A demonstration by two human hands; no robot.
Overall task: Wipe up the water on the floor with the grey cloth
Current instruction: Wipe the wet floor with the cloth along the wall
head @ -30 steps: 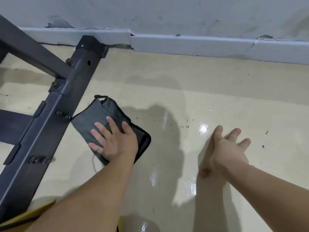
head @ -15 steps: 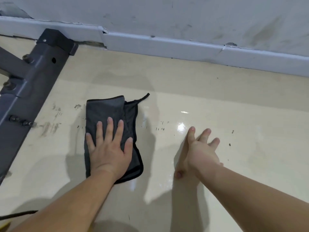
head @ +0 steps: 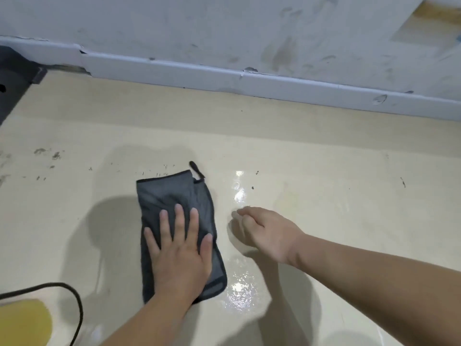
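Note:
The grey cloth point(head: 172, 193), folded into a long strip with a small loop at its far corner, lies on the cream floor point(head: 336, 196). My left hand point(head: 179, 250) presses flat on its near half, fingers spread and pointing away from me. Water point(head: 240, 293) glistens on the floor just right of the cloth's near end, and more shiny wet patches point(head: 238, 193) lie beyond my right hand. My right hand point(head: 264, 231) rests on the floor to the right of the cloth, fingers curled under, holding nothing.
A white skirting board point(head: 274, 83) and a scuffed wall run across the back. A dark metal frame foot point(head: 12, 81) sits at the far left. A black cable point(head: 74, 298) and a yellow object point(head: 25, 323) lie at the near left. Dark specks dot the floor.
My left hand has slid the cloth to the right, away from the metal frame and towards the wet patch. My right hand's fingers have curled in from spread.

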